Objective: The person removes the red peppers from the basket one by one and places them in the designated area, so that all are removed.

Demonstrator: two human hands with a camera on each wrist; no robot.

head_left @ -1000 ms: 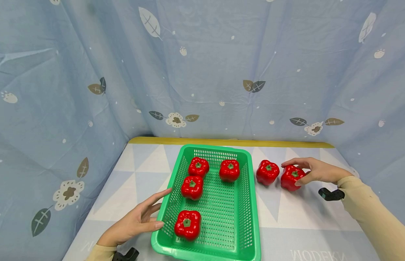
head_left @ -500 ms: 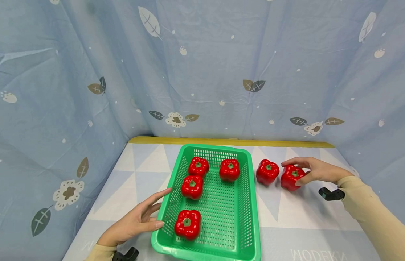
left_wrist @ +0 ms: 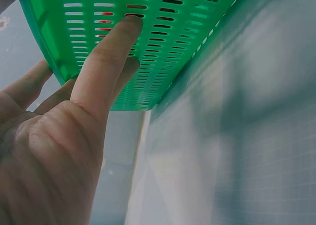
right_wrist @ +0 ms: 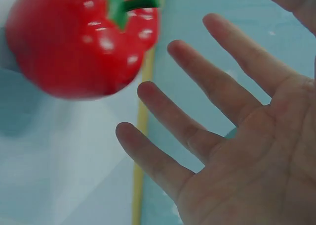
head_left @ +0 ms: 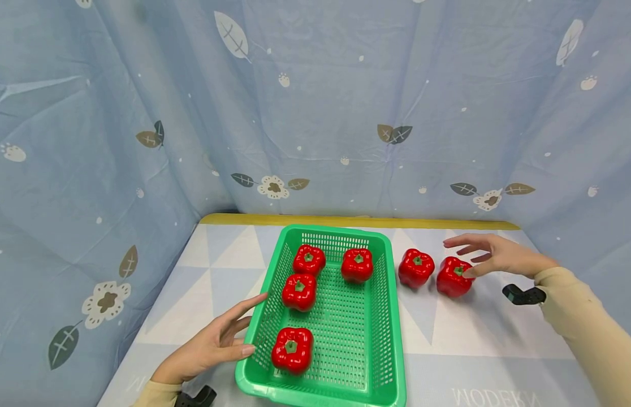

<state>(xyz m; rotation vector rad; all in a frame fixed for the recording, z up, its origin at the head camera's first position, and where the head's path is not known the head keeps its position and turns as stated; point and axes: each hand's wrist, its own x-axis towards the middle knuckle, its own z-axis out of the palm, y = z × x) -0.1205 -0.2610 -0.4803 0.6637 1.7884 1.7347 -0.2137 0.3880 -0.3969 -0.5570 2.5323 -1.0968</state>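
Note:
A green plastic basket [head_left: 398, 316] with slotted walls stands in the middle of the table in the head view. My left hand [head_left: 206, 346] lies at its left side, the fingertips touching the rim and the thumb against the outer wall. To the right of the basket, two red bell peppers sit on the cloth: a nearer-to-basket bell pepper [head_left: 416, 268] and an outer bell pepper [head_left: 452, 278]. Spread, nearly straight fingers belong to my right hand [head_left: 509, 257], just above and right of the outer pepper. In the right wrist view that pepper [right_wrist: 74, 42] shows beside the fingertips, nothing in the palm.
Several more red bell peppers stand inside the basket, including a front pepper [head_left: 292, 351] and a back right pepper [head_left: 357, 265]. A patterned cloth [head_left: 478, 345] covers the table, with a yellow strip [head_left: 346, 221] along its back edge. Blue curtains [head_left: 320, 102] hang behind and at both sides.
My right hand has let go of the outer bell pepper, spread its fingers and moved up and to the right. The pepper stays on the cloth; my left hand has not moved.

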